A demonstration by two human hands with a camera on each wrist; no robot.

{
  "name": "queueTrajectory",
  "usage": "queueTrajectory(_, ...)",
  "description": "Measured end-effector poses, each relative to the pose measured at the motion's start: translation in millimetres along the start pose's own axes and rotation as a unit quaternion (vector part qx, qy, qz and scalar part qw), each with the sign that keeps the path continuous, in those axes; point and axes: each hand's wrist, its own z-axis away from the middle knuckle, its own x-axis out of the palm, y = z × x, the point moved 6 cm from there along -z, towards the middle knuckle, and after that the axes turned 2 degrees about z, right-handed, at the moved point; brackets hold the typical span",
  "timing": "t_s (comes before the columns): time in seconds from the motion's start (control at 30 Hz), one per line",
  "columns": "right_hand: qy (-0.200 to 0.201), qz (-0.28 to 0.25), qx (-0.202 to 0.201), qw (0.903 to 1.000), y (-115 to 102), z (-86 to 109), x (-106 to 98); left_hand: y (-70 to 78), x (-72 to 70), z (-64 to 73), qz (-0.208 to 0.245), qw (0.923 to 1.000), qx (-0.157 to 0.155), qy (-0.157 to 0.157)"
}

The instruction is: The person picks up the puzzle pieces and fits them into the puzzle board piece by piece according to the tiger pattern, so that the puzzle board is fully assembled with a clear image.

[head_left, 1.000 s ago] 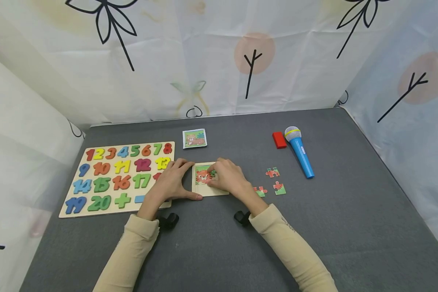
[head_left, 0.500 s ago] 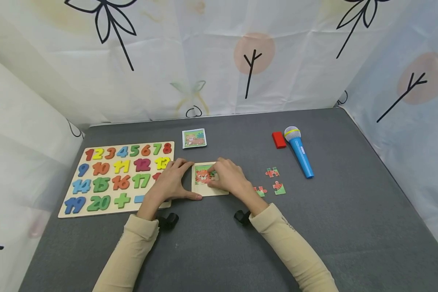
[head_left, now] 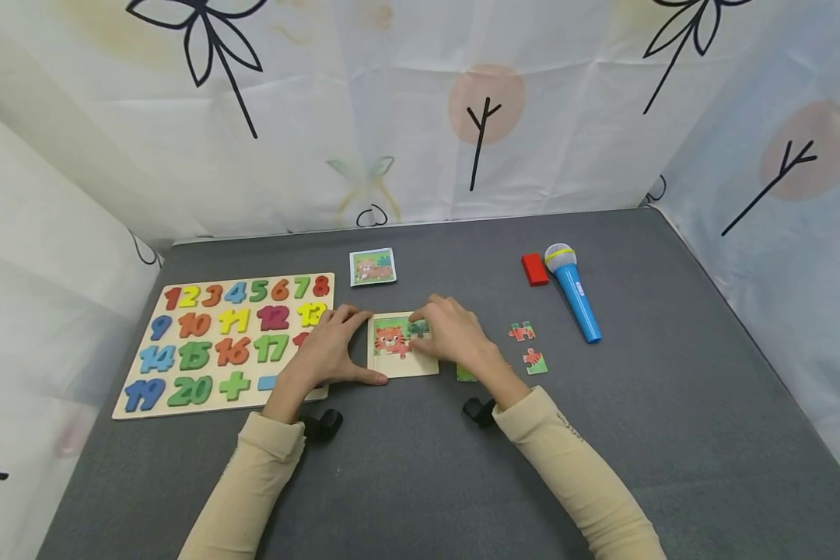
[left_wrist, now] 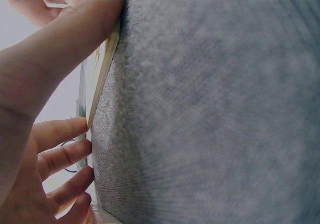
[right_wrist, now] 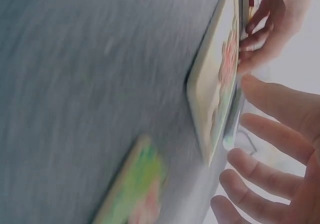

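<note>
A small wooden puzzle board (head_left: 420,368) lies flat on the grey table, with a partly assembled tiger picture (head_left: 390,339) in it. My left hand (head_left: 331,350) holds the board at its left side, thumb along the near edge and index fingertip at the far left corner. Over the board's right side, my right hand (head_left: 450,330) has its fingers extended and nothing between them, as the right wrist view shows. Loose jigsaw pieces lie to the right: a red one (head_left: 521,332), a red and green one (head_left: 534,362), and a green one (head_left: 466,374) partly hidden by the right wrist.
Left of the board lies a wooden number board (head_left: 206,377), partly behind the left hand. A square picture card (head_left: 373,267) sits beyond the puzzle. A red block (head_left: 534,270) and a blue toy microphone (head_left: 578,299) lie at the back right. White printed cloth walls surround the table.
My right hand has loosened its fingers and shifted right and slightly away from me, uncovering more of the tiger picture and a green loose piece. The left hand and board have stayed put.
</note>
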Motion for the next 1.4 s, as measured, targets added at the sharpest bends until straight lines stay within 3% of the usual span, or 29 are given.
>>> queueTrajectory(0.7, 0.028, 0.001, 0.039, 0.9988, 83, 37.5, -37, -0.2, 0.9, 0.3, 0.0, 1.0, -0.004, -0.004)
queueTrajectory(1.1, 0.024, -0.007, 0.066, 0.9975, 115, 56.7, -46, 0.8, 0.6, 0.1, 0.001, 1.0, -0.006, -0.006)
queueTrajectory(1.4, 0.025, -0.016, 0.065, 0.9974, 126, 63.6, -44, -0.7, 1.3, -0.5, 0.0, 0.9999, -0.01, -0.008)
